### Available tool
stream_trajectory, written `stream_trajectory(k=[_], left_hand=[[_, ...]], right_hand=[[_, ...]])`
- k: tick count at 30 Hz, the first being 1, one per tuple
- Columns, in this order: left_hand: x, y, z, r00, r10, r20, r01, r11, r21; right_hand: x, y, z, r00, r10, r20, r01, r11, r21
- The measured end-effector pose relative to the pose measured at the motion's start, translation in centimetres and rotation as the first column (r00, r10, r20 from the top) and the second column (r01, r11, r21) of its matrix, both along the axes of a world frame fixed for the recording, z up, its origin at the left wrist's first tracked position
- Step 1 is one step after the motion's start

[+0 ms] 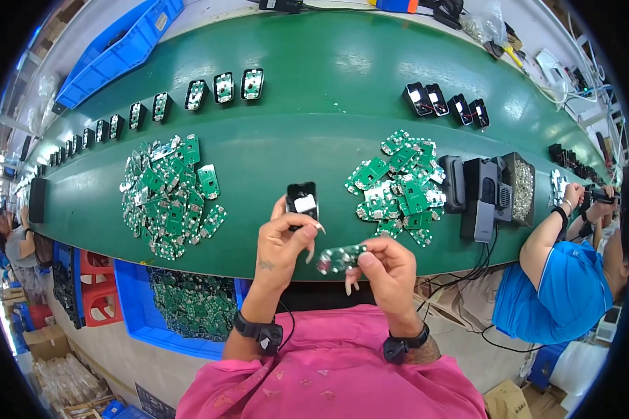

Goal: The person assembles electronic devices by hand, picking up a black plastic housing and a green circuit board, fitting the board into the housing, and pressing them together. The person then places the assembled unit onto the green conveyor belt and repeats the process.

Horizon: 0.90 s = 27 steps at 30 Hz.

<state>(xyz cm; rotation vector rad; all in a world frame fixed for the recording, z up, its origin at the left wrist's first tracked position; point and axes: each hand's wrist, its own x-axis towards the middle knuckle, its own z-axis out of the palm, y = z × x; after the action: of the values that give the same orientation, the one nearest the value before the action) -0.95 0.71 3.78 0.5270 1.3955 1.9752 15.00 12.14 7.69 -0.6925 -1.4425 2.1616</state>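
My left hand (284, 241) is closed round a small black plastic housing (302, 198), held upright with a white part showing inside it. Between the thumb and fingers of my right hand (388, 271) is a green circuit board (340, 259), tilted and just apart from the housing. Both hands are over the near edge of the green table. Right of them lies a heap of loose circuit boards (405, 183); a second heap of boards (168, 188) spreads out on the left.
Housings with boards (196, 94) stand in a row at the far left. Several black housings (460, 108) sit at the far right. Dark devices (479, 199) and a box of small metal parts (521, 188) stand near right. A blue bin (136, 307) is below the edge. Co-workers sit at both sides.
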Motion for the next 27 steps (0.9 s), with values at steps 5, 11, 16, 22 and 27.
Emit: stream_trajectory(k=[5, 11, 16, 22, 27], left_hand=[[0.7, -0.4, 0.9, 0.993, -0.06, -0.098, 0.053, 0.996, -0.078], [0.1, -0.6, 0.0, 0.993, -0.073, -0.092, 0.074, 0.997, -0.001], [1.4, 0.9, 2.6, 1.0, -0.017, 0.005, 0.017, 0.996, 0.088], [0.1, 0.5, 3.6, 0.987, -0.147, -0.061, 0.14, 0.984, -0.109], [-0.1, 0.3, 3.7, 0.976, -0.208, 0.062, 0.214, 0.97, -0.112]], right_hand=[[-2.3, 0.5, -0.1, 1.0, 0.006, 0.022, -0.005, 0.998, -0.065], [-2.5, 0.8, -0.4, 0.994, 0.064, 0.092, -0.056, 0.995, -0.08], [-2.8, 1.0, -0.9, 0.994, 0.057, 0.094, -0.05, 0.996, -0.073], [-3.0, 2.2, -0.7, 0.985, 0.044, 0.168, -0.052, 0.998, 0.047], [-3.5, 2.4, -0.4, 0.985, 0.035, 0.168, -0.046, 0.997, 0.061]])
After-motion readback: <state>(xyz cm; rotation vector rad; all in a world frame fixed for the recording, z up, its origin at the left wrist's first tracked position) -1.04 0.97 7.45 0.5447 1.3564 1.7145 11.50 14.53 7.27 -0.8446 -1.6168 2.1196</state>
